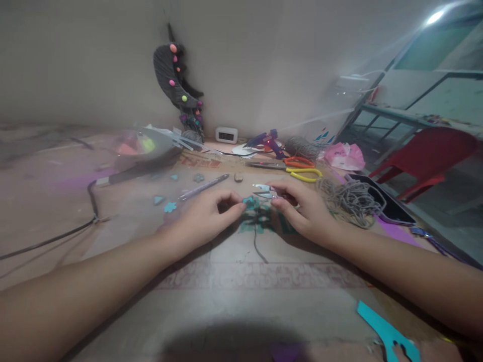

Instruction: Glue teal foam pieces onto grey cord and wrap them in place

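My left hand (206,216) is curled, its fingertips pinching a small teal cut-out shape (249,202) at the middle of the cardboard-covered table (241,296). My right hand (302,208) is closed round small thread snips (263,191), whose blades point left toward the teal piece. A dark cord (258,246) trails from under the teal piece toward me. More teal pieces lie between and beneath both hands.
A tangle of grey cord (350,198) lies right of my right hand, by a dark tray (392,208). Orange and yellow scissors (298,168), a glue gun (267,141), a pen (204,187), small teal shapes (169,206), a teal offcut (388,334), a clear bowl (141,146) and a black cable (90,206) surround them.
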The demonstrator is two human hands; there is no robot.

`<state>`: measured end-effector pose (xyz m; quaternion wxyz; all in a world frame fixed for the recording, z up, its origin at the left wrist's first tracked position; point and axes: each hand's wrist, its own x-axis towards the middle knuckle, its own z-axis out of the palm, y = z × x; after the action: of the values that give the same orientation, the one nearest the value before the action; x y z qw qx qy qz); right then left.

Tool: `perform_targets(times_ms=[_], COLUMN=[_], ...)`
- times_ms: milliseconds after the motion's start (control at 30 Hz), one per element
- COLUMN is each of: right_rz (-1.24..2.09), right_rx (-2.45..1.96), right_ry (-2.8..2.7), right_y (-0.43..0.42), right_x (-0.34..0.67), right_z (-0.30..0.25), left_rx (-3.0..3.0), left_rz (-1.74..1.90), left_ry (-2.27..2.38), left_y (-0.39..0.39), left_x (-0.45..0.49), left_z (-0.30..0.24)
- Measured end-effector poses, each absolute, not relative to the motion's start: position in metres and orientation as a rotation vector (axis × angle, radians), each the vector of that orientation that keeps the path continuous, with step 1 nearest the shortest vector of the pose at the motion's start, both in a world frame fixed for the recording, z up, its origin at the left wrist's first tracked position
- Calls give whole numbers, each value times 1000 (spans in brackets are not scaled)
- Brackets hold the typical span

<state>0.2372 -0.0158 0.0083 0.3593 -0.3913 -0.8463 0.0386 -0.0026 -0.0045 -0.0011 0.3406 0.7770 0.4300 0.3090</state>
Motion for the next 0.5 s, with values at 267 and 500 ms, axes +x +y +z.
perform_targets(times_ms=[267, 500], right_rz=[934, 1001], right_rx=[-1286, -1227], right_ry=[-1902, -1920], right_y=[-20, -19], right_x=[214, 217], right_z=[11, 11], left_rx=[2103, 2149], left_rz=[786, 759], left_ry=[1101, 1037], left_y=[-8, -8], left_x=[-1, -1], left_z=[4, 3])
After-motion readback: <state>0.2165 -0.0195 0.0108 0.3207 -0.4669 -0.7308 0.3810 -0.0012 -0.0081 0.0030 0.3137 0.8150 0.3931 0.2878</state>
